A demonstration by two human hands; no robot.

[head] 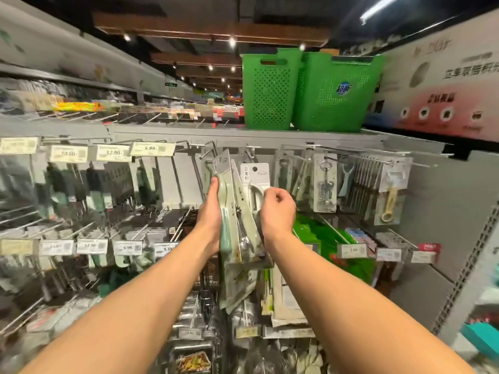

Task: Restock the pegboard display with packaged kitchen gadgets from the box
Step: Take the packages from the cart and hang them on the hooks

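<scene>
Left hand (pixel 212 211) grasps a fanned stack of packaged gadgets (pixel 229 228), held upright. Right hand (pixel 278 209), fingers curled, pinches the white-carded peeler pack (pixel 255 179) at the stack's right side. Beyond, carded tools hang from hooks on the pegboard (pixel 432 201); 2 green baskets (pixel 272 90) stand on the top shelf.
</scene>
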